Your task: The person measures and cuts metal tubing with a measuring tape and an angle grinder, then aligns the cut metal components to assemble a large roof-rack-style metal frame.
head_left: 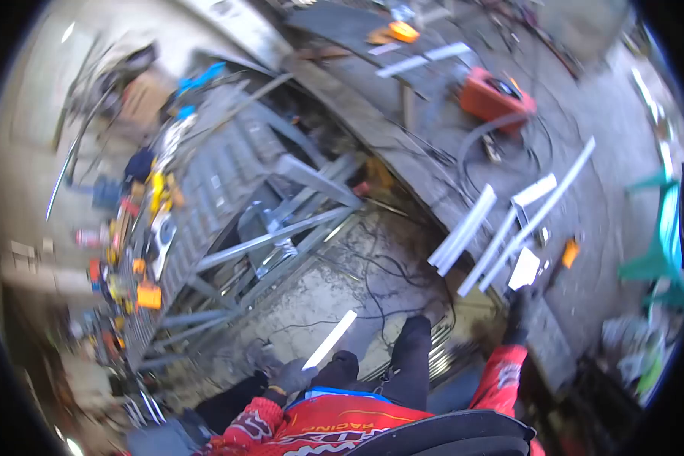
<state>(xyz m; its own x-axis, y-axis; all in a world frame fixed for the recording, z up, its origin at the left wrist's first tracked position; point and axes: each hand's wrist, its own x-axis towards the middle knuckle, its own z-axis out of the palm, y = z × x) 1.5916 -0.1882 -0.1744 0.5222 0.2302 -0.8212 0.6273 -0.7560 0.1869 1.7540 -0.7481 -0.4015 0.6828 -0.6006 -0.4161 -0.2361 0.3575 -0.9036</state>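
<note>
Two gloved hands: left hand (290,375) grips metal strip (330,339).

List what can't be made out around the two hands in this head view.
- Left hand: gloved; grip end of the pale metal strip is hidden by the glove.
- Right hand: dark, small, motion-blurred; whether it touches the white piece can't be told.
- Tools on the rack: blurred by fisheye edge.
</note>
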